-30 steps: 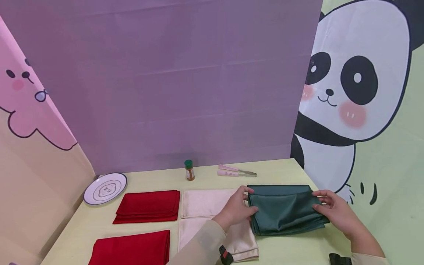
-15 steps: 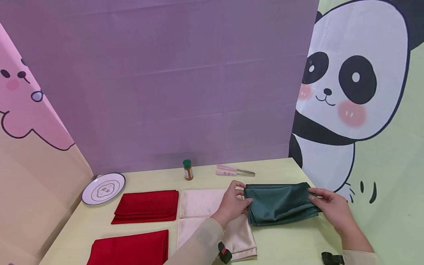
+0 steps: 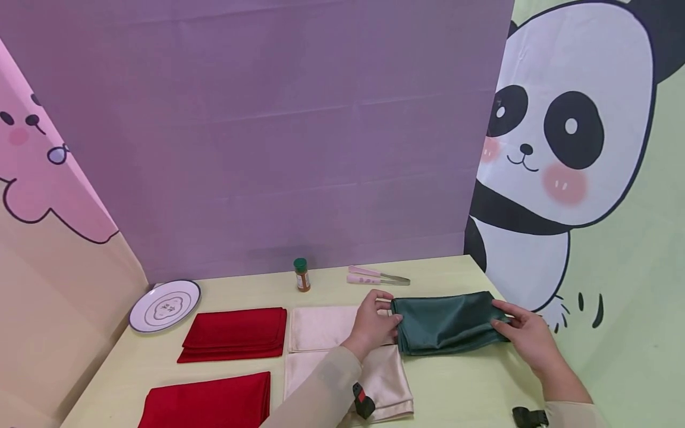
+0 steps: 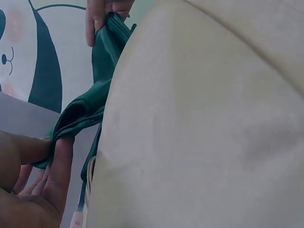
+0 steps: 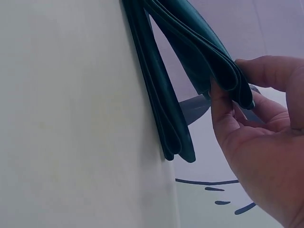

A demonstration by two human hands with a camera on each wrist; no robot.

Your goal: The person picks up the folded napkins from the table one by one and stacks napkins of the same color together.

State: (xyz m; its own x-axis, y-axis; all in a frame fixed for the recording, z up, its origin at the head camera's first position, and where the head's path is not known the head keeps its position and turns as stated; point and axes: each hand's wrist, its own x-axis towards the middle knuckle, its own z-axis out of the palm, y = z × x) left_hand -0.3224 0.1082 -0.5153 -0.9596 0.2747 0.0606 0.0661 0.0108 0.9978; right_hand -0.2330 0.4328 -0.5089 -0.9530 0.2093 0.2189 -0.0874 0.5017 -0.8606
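Note:
A folded dark green satin cloth [image 3: 444,324] is held up at the table's right side, a hand at each end. My left hand [image 3: 371,324] pinches its left end between thumb and fingers, as the left wrist view also shows at the gathered layers [image 4: 78,114]. My right hand [image 3: 530,339] pinches the right end; in the right wrist view its thumb and fingers [image 5: 221,104] grip the stacked folds. Below, in that view, a second green folded cloth [image 5: 159,104] lies flat on the table; the held cloth hides it in the head view.
Two folded cream satin cloths, one far [image 3: 321,327] and one near [image 3: 385,380], lie beside my left hand. Left of them are a far red cloth [image 3: 232,333] and a near red cloth [image 3: 209,401]. Behind stand a plate [image 3: 165,306], a green-capped jar [image 3: 302,274] and pink-handled tongs [image 3: 377,276].
Both hands have carried the green cloth slightly away from me and to the left, and its near edge has risen. The view has shifted slightly. The other things have stayed put.

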